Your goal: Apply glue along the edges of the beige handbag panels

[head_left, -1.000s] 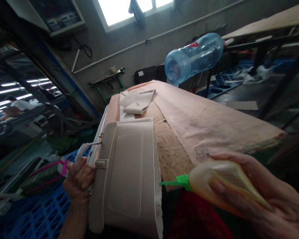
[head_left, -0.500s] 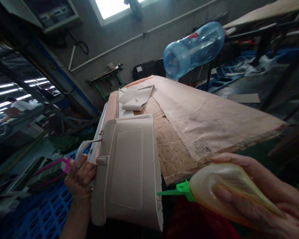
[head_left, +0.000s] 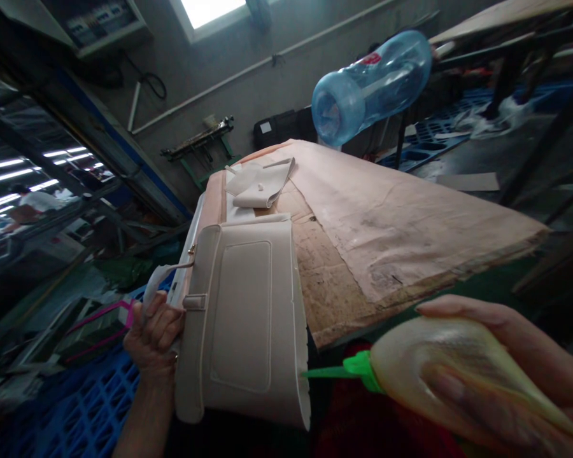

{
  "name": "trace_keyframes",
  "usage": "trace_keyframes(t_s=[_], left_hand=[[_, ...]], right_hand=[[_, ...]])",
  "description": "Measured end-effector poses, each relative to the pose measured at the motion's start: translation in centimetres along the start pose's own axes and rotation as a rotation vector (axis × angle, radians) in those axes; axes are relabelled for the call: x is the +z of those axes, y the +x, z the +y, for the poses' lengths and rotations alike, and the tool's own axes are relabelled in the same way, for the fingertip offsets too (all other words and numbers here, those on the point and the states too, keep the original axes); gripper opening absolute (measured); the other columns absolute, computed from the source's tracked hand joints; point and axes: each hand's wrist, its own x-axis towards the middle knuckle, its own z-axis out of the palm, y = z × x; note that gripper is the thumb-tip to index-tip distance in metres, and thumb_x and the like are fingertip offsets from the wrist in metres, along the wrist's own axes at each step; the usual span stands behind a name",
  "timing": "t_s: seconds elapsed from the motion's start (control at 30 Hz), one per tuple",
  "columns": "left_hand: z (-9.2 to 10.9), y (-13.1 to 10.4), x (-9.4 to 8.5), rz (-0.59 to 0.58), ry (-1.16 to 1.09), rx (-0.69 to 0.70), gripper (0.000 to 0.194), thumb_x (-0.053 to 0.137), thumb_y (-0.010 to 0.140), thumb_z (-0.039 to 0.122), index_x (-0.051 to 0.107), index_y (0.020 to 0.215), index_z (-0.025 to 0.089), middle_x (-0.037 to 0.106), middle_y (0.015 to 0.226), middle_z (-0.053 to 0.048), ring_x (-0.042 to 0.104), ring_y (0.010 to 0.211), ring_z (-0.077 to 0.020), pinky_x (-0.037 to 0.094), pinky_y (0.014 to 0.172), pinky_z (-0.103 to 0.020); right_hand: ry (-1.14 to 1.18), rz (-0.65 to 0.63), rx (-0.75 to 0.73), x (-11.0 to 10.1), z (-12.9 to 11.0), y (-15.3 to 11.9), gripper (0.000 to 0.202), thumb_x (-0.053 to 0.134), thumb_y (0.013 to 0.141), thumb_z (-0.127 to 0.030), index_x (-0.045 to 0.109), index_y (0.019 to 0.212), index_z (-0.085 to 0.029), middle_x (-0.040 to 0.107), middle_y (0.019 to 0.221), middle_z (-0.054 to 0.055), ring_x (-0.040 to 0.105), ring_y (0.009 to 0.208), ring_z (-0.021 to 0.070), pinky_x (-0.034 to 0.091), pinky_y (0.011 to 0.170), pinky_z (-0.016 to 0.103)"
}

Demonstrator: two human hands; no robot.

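Observation:
A beige bag (head_left: 241, 318) with a stitched panel lies on its side in front of me. My left hand (head_left: 155, 331) is closed around its handle (head_left: 153, 280), which has a white wrapping. In my right hand (head_left: 516, 375) is a squeeze bottle (head_left: 424, 356) of yellowish liquid, lying tilted in the curled fingers. Its thin green nozzle (head_left: 332, 371) points left, and the tip meets the bag's open right edge. Whether liquid comes out is too small to see.
Another beige piece (head_left: 262, 184) lies farther back on the cardboard-covered table (head_left: 386, 235). A large blue water bottle (head_left: 372, 89) hangs above the table's far side. Blue plastic pallet (head_left: 76, 407) shows at lower left, near a pink-edged item (head_left: 128, 313).
The nozzle tip has slid slightly toward me along the bag's edge. The right hand and bottle have shifted a little right. My left hand keeps its hold; the view has tilted slightly.

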Motion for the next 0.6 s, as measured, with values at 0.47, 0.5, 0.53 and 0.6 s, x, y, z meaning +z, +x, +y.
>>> trace_keyframes(t_s=[0.47, 0.5, 0.53, 0.6], left_hand=[[0.1, 0.2, 0.1, 0.015, 0.040, 0.037, 0.033, 0.042, 0.085, 0.015, 0.015, 0.068, 0.023, 0.016, 0.042, 0.010, 0.024, 0.034, -0.0058, 0.011, 0.025, -0.010], [0.0, 0.2, 0.2, 0.028, 0.037, 0.035, 0.033, 0.042, 0.085, 0.015, 0.015, 0.068, 0.023, 0.016, 0.042, 0.011, 0.023, 0.035, -0.0057, 0.011, 0.025, -0.010], [-0.1, 0.2, 0.4, 0.029, 0.030, 0.031, 0.033, 0.042, 0.084, 0.014, 0.015, 0.068, 0.023, 0.016, 0.042, 0.011, 0.023, 0.035, -0.0056, 0.010, 0.025, -0.010], [-0.3, 0.3, 0.7, 0.028, 0.013, 0.018, 0.034, 0.044, 0.084, 0.012, 0.016, 0.066, 0.023, 0.017, 0.041, 0.011, 0.022, 0.035, -0.0052, 0.009, 0.026, -0.010]], right_hand=[[0.056, 0.020, 0.065, 0.2, -0.7, 0.2, 0.048, 0.068, 0.058, -0.058, 0.062, 0.099, -0.035, 0.068, 0.067, -0.002, 0.065, 0.054, 0.0221, 0.052, 0.044, 0.023], [0.069, 0.012, 0.065, 0.2, -0.8, 0.1, 0.048, 0.067, 0.058, -0.058, 0.062, 0.099, -0.034, 0.068, 0.068, -0.002, 0.065, 0.054, 0.0226, 0.052, 0.044, 0.024], [0.085, 0.004, 0.069, 0.1, -0.9, 0.0, 0.047, 0.067, 0.058, -0.058, 0.062, 0.098, -0.034, 0.069, 0.069, -0.002, 0.066, 0.054, 0.0228, 0.053, 0.044, 0.024], [0.094, 0.000, 0.077, 0.1, -1.1, -0.3, 0.044, 0.066, 0.059, -0.059, 0.062, 0.096, -0.035, 0.069, 0.071, -0.003, 0.066, 0.055, 0.0220, 0.053, 0.045, 0.023]])
